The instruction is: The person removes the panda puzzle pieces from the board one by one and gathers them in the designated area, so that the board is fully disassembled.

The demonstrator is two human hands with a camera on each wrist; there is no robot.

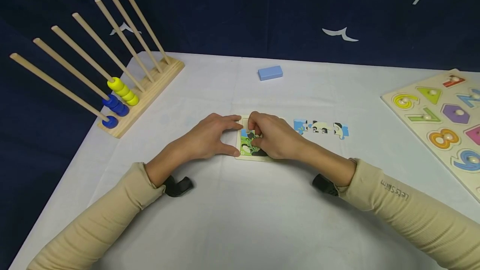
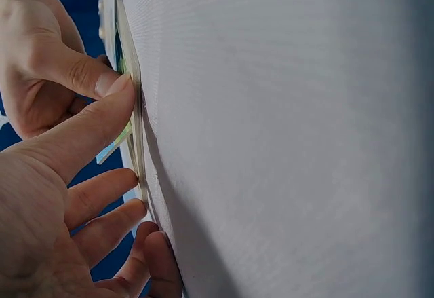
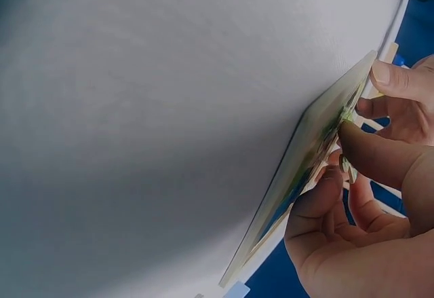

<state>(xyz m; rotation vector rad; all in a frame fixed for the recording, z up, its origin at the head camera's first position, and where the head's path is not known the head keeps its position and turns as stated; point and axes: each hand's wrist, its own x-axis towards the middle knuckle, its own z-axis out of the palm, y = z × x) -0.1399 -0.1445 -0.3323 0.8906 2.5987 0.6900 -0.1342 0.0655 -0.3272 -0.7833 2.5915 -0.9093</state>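
Observation:
A small wooden jigsaw board (image 1: 252,158) with a panda and green plants lies on the white table. My left hand (image 1: 208,136) touches its left edge, thumb and fingers spread along the rim. Over the board, my right hand (image 1: 279,138) pinches a puzzle piece (image 3: 348,169) between thumb and fingers; the piece stands tilted in the right wrist view. The right hand hides much of the board's right half. Just right of the board lie loose pieces: a blue one (image 1: 299,125), a panda-face one (image 1: 321,127) and a blue-and-white one (image 1: 341,131).
At the back left stands a wooden peg rack (image 1: 165,74) with blue and yellow beads on some rods. A blue block (image 1: 270,73) lies behind the jigsaw. The number-and-shape board (image 1: 408,113) lies at the right. Dark blue cloth (image 1: 240,11) hangs behind the table.

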